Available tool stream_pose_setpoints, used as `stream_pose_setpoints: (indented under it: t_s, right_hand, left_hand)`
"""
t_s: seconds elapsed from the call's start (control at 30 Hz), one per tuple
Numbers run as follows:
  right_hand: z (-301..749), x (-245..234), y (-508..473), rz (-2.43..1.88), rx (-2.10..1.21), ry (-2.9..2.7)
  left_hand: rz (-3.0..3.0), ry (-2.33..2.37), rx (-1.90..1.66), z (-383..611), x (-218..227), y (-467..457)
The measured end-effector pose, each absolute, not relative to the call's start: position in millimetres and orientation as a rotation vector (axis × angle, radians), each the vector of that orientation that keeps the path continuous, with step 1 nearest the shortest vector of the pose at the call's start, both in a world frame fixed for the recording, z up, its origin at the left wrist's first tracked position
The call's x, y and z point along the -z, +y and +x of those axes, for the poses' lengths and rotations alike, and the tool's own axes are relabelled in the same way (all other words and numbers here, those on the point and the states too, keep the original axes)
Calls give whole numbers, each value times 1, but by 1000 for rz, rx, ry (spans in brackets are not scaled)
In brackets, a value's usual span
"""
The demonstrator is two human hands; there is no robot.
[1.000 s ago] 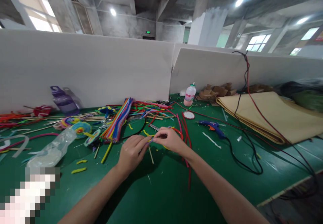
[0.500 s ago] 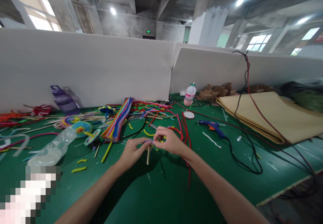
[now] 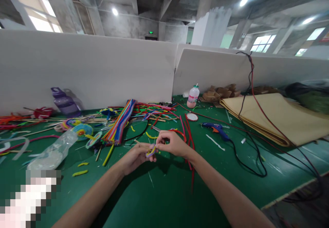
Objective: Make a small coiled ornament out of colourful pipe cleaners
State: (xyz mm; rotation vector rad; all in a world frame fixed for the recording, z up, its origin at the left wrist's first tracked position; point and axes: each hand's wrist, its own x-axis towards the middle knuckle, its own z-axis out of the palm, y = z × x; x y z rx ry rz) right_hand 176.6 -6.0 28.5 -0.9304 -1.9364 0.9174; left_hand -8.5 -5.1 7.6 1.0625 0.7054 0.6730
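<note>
My left hand [image 3: 135,157] is closed around a small pipe-cleaner piece [image 3: 151,152], purple and yellow, with its palm side partly turned up. A thin wooden stick [image 3: 137,141] pokes out behind the left fingers. My right hand [image 3: 173,145] pinches at the right edge of the same piece; its fingertips meet the yellow part, and a little yellow-green bit shows just below them. The fingers hide much of the piece. Behind the right hand lie scissors [image 3: 155,129] and red pipe cleaners [image 3: 190,139].
A bundle of coloured pipe cleaners [image 3: 119,123] lies left of centre, near a plastic bag [image 3: 52,152] and a purple bottle [image 3: 65,103]. Rightward are a blue glue gun [image 3: 216,129] with a black cord, a pink-labelled bottle [image 3: 193,96] and folded brown paper [image 3: 277,118].
My left hand has turned over, so the stick that pointed down towards me now points away to the upper left. The purple and yellow face of the piece has come into view.
</note>
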Motion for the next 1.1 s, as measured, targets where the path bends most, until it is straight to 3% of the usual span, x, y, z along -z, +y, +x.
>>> stream_pose_setpoints:
  t_s: [0.37,0.53,0.87,1.1]
  right_hand:
    - [173,-26,-9,-968,-786,-1942]
    - [173,-19,0,-1129,-849,-1691]
    - [170,-9,4,-1203,-1437,-1153]
    - [175,-19,3,-1159,-1166,-1494]
  left_hand:
    - [976,704,-700,-9,-1,-2]
    - [988,811,-893,-6,0,3]
    - [2147,1092,-1378,-7,-2,-4]
    - [1848,1054,-1217,-8,-2,0]
